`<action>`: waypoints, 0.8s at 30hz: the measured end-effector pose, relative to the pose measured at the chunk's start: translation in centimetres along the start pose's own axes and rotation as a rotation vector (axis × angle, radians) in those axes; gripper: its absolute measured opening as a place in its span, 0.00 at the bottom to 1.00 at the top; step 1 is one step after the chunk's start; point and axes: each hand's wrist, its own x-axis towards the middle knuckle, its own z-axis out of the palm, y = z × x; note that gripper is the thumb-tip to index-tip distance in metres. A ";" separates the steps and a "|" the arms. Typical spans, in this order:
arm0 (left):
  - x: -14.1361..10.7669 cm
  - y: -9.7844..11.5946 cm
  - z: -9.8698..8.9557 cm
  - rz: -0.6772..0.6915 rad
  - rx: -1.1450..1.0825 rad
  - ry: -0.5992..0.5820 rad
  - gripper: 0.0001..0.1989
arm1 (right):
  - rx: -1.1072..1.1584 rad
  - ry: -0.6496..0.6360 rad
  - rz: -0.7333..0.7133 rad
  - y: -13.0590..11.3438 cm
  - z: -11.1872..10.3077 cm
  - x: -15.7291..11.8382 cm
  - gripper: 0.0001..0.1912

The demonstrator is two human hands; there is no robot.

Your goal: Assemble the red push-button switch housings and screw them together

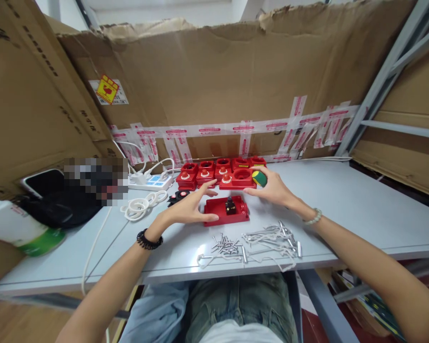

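Note:
An open red housing point(218, 216) lies on the table in front of me, with a small black part point(230, 206) inside it. Beside its left end is my left hand point(191, 206), thumb and fingers spread, holding nothing. My right hand point(273, 189) is up and to the right of the housing, its fingers round a green and yellow screwdriver handle point(259, 178). Just left of that handle sits a red cover with a round opening point(242, 176). Several red boxes point(205, 175) with round knobs or openings stand in rows behind.
Screws point(226, 245) and metal pins with white cords point(271, 237) lie near the front edge. To the left are black round parts point(179, 197), a coiled white cable point(137, 208), a power strip point(155, 182) and a phone point(45, 182). Cardboard point(214, 76) stands behind.

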 end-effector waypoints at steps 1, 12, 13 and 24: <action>-0.2 0.0 -0.7 -0.009 0.004 0.042 0.44 | 0.004 0.015 0.000 -0.1 0.0 0.0 0.36; -6.5 -5.2 -6.8 -0.323 0.407 0.333 0.20 | 0.021 0.049 -0.046 -0.9 -0.2 -0.4 0.34; -7.3 -5.8 -7.0 -0.361 0.477 0.342 0.21 | 0.020 0.048 -0.052 -1.0 -0.2 -0.4 0.34; -12.2 -11.1 -6.7 -0.611 0.724 0.189 0.29 | 0.029 0.048 -0.089 -1.2 -0.1 -0.5 0.34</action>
